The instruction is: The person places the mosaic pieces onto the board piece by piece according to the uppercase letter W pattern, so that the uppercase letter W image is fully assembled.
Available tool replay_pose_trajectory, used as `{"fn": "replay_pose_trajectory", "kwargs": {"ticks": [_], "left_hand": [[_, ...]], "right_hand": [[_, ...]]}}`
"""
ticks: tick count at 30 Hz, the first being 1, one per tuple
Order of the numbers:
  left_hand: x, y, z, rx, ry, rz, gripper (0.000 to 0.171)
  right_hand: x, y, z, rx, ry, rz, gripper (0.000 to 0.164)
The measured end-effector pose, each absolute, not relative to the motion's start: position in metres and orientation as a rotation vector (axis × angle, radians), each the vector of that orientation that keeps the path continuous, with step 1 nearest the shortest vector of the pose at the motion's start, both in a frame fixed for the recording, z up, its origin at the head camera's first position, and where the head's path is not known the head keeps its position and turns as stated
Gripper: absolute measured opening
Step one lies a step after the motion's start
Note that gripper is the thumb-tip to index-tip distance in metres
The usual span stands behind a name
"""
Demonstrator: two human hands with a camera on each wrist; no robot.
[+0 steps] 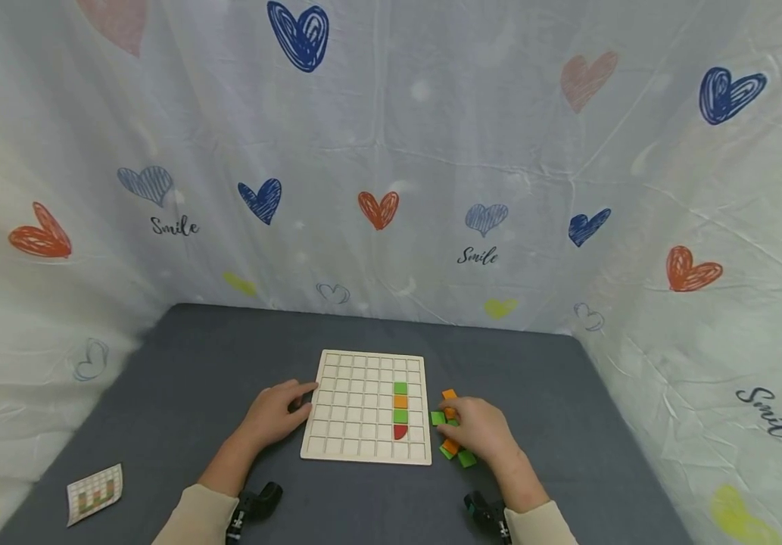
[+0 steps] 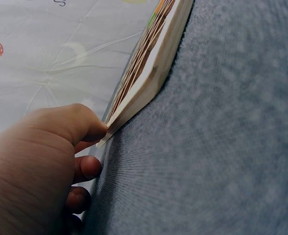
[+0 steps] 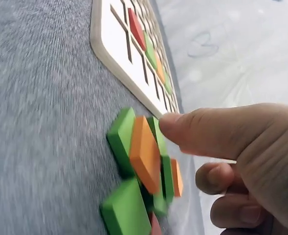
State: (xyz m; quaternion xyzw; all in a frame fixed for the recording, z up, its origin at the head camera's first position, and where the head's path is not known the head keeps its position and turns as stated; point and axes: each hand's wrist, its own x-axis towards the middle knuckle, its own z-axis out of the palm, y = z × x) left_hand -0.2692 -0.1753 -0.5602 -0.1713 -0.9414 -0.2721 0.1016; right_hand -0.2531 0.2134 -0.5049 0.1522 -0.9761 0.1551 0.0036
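Observation:
A pale wooden grid board (image 1: pixel 356 435) lies on the dark cloth. One of its columns holds a green tile (image 1: pixel 400 387), an orange tile (image 1: pixel 400 402), another green tile (image 1: pixel 400 416) and a red tile (image 1: pixel 400 431) with a rounded corner. At the board's left edge, my left hand (image 1: pixel 273 412) touches the rim with thumb and index finger. My right hand (image 1: pixel 481 430) hovers over a loose pile of green and orange tiles beside the board. In the right wrist view its thumb is close to an orange tile (image 3: pixel 144 154), fingers loosely bent with nothing visible between them.
A small printed card (image 1: pixel 95 493) with a coloured grid pattern lies at the table's front left. Behind and around the table hangs a white curtain (image 1: pixel 425 144) with hearts and "Smile" print. Each wrist carries a black camera strap.

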Motion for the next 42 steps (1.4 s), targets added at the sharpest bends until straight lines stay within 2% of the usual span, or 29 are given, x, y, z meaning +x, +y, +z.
{"fn": "replay_pose_trajectory", "kwargs": {"ticks": [6, 10, 27, 34, 42], "left_hand": [[-0.269, -0.175, -0.561, -0.521, -2.768, -0.81, 0.038], [-0.269, -0.175, -0.561, -0.511, -2.787, -0.796, 0.037], [-0.271, -0.177, -0.562, -0.515, -2.788, -0.797, 0.039], [-0.27, -0.175, -0.562, -0.543, -2.774, -0.814, 0.039], [-0.271, -0.178, -0.562, -0.521, -2.776, -0.794, 0.038]], "right_hand": [[-0.257, 0.206, -0.509, 0.436, -3.071, 0.467, 0.016], [-0.259, 0.206, -0.51, 0.441, -3.073, 0.452, 0.013], [-0.256, 0.192, -0.477, 0.38, -3.049, 0.66, 0.015], [-0.248, 0.179, -0.47, 0.462, -3.024, 0.709, 0.023], [-0.244, 0.158, -0.473, 0.619, -2.995, 0.678, 0.021]]}}
